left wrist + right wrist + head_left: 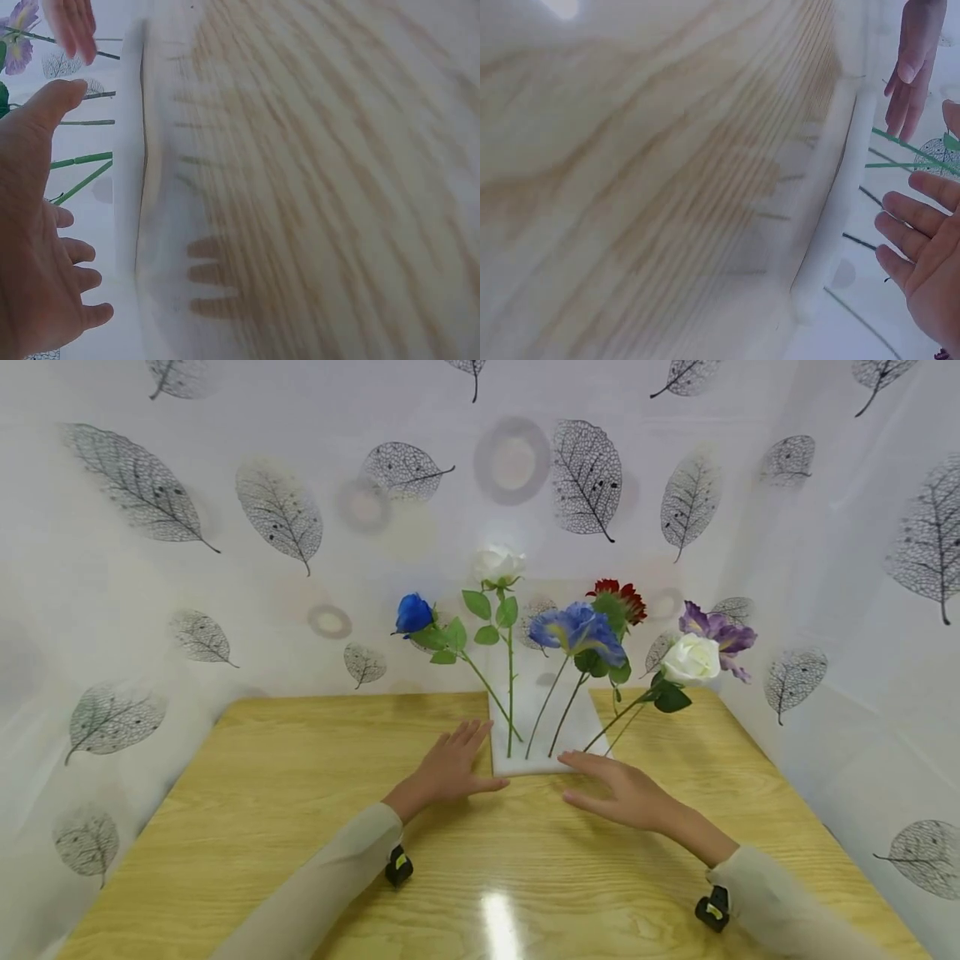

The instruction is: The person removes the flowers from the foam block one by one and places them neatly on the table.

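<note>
A white foam board (517, 765) lies on the table with several artificial flowers standing up from it. From left to right these are a blue rose (413, 613), a tall white rose (498, 565), a blue iris (576, 630), a red flower (619, 600), a second white rose (691, 659) and a purple iris (720, 633). My left hand (452, 766) is at the board's left side, fingers extended and thumb apart. My right hand (626, 789) is by its front right corner, fingers straight, near the stems. Neither hand holds anything; whether they touch the board I cannot tell.
The wooden table (300, 793) carries the board near its far edge. Behind it hangs a pale curtain (420, 543) printed with leaves, and the flower heads stand close before it. Each wrist wears a small black camera (399, 866).
</note>
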Demonstrator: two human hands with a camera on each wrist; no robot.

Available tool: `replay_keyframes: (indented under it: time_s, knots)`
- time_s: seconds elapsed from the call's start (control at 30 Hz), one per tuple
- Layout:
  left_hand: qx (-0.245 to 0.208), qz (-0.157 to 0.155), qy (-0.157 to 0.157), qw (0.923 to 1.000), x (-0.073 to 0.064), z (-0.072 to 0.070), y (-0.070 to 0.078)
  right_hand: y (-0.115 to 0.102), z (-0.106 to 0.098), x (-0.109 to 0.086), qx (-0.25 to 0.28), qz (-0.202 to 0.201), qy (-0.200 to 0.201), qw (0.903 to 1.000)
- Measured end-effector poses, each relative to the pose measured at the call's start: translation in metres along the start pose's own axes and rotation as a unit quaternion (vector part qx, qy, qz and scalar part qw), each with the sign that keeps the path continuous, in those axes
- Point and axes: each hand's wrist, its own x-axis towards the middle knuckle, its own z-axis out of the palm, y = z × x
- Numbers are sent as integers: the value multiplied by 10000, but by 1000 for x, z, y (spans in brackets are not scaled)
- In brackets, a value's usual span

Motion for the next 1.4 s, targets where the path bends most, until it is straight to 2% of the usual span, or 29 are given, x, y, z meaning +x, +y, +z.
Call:
replay_keyframes:
  time_s: [0.17, 0.27, 0.33, 0.43, 0.57, 0.73, 0.9, 1.23, 1.4]
  knots:
    - [-573, -9, -128, 9983, 10, 2, 0, 9, -10, -12, -489, 215, -134, 9985]
    - [-948, -34, -144, 9954, 15, 5, -1, 14, -19, -19, -920, 594, -224, 9937]
    - [-1203, -84, -143, 9926, 17, 6, -1, 19, -25, -21, -1023, 880, -235, 9906]
    - [-1495, -224, -175, 9884, 21, 8, -2, 28, -31, -22, -961, 1310, -224, 9865]
    - [-1725, -323, -185, 9843, 26, 12, -4, 41, -32, -18, -669, 1648, -166, 9839]
    - [-2044, -309, -64, 9784, 33, 15, -4, 61, -22, -6, -275, 1727, -147, 9845]
    - [-2224, -350, -2, 9743, 37, 14, 0, 75, -8, 6, 31, 1621, -1, 9868]
    - [-2168, -67, 126, 9761, 38, 17, -1, 74, 4, 18, 190, 1568, 340, 9869]
    - [-2114, -194, 245, 9769, 37, 19, -8, 70, 12, 22, 151, 1540, 371, 9873]
